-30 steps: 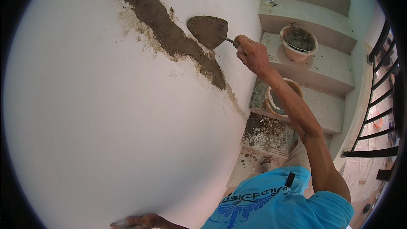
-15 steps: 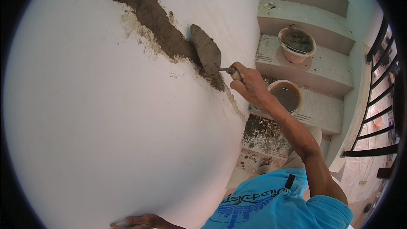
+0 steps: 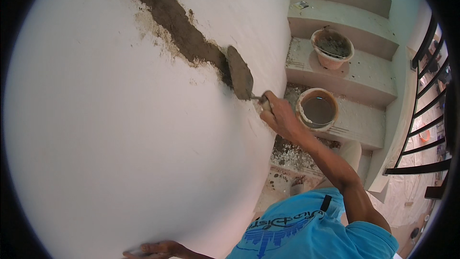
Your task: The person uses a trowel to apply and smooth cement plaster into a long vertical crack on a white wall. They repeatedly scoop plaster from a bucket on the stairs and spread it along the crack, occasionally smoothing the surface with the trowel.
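Along the left side of the view spreads the white wall (image 3: 120,129), broad and smooth, the surface the person faces. To its right climb the pale stairs (image 3: 350,84), whose steps serve as shelves, with a dark railing (image 3: 421,170) beyond. A ragged brown band of mortar (image 3: 179,29) runs down the wall from the upper edge, narrowing toward the stairs.

Two buckets stand on neighbouring steps, probably so that both lie within reach: the lower bucket (image 3: 304,118) holds murky liquid, and the upper bucket (image 3: 331,63) a dark, thick mix. Their separate steps seem to keep the two apart.

At the band's lower end the trowel (image 3: 241,74) stands tilted, its blade seen narrow, apparently meeting the wall with an edge. The right hand (image 3: 283,119) keeps its fingers wrapped round the handle, a grip that likely lets the wrist set the blade's angle. Far below, the left hand (image 3: 160,249) lies along the wall, perhaps for balance; whether its fingers hold anything cannot be told.
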The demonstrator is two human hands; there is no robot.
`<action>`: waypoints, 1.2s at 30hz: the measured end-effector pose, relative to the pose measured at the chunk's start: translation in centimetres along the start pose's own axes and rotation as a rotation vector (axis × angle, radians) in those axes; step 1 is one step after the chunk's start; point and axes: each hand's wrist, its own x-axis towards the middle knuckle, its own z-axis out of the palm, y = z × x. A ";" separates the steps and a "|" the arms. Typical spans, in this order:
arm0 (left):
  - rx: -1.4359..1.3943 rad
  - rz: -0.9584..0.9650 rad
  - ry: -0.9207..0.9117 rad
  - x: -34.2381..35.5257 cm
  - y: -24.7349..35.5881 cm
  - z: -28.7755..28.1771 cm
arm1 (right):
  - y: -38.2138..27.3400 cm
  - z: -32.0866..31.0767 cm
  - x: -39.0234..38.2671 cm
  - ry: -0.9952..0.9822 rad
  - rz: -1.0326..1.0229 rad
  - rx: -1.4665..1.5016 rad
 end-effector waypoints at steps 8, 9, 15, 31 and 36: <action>-0.044 0.011 0.007 0.3 0.2 0.2 | 1.7 3.2 -3.0 -0.094 0.144 -0.103; -0.041 0.020 0.003 0.3 0.2 0.2 | 1.5 2.8 -3.3 -0.096 0.145 -0.100; 0.004 0.040 0.004 0.0 -0.3 -0.1 | -1.6 1.6 -1.1 0.005 0.031 -0.112; 0.047 0.002 -0.043 -0.3 -0.4 -0.3 | -3.3 2.3 -1.0 0.042 0.053 -0.094; 0.024 -0.033 -0.008 0.1 -0.3 -0.3 | 4.8 5.7 -4.5 0.052 0.078 -0.142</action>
